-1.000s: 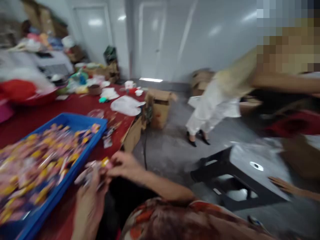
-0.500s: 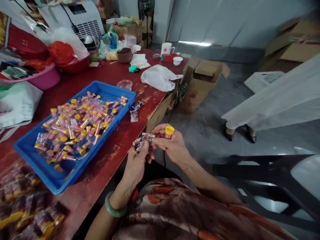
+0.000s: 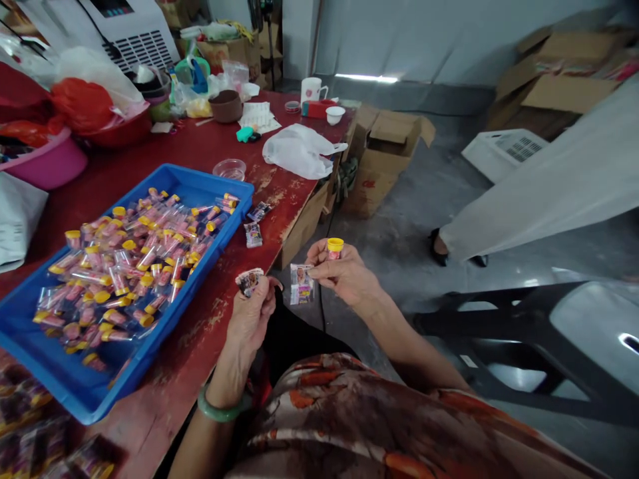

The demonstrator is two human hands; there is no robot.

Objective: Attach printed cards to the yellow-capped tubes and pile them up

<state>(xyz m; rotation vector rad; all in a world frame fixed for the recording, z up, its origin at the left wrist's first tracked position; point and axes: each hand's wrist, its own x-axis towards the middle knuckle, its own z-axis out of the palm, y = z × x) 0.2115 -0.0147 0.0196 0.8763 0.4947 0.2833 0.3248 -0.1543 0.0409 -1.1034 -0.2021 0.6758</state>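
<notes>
My left hand point(image 3: 252, 309) pinches a small stack of printed packets point(image 3: 249, 281) between thumb and fingers, just off the table edge. A little to the right, my right hand point(image 3: 347, 273) is closed on two things. A single printed packet point(image 3: 301, 285) hangs from its thumb and fingertip, and a small tube with a yellow cap point(image 3: 335, 249) stands upright in its curled fingers. Left of both hands, a blue tray point(image 3: 200, 179) holds many clear tubes with pink contents and yellow caps point(image 3: 144, 246). Two loose packets point(image 3: 253, 234) lie by the tray's right edge.
Filled dark packets with yellow ends point(image 3: 44, 439) lie at the table's near left. Farther back on the red table point(image 3: 210, 319) are a white plastic bag point(image 3: 298, 152), a brown pot and a mug. A cardboard box point(image 3: 382, 166) and a dark stool point(image 3: 504, 339) stand right; a person stands beyond.
My hands have moved apart. One packet has come away from the stack and is now in my right hand along with the tube. The view has shifted slightly to the right.
</notes>
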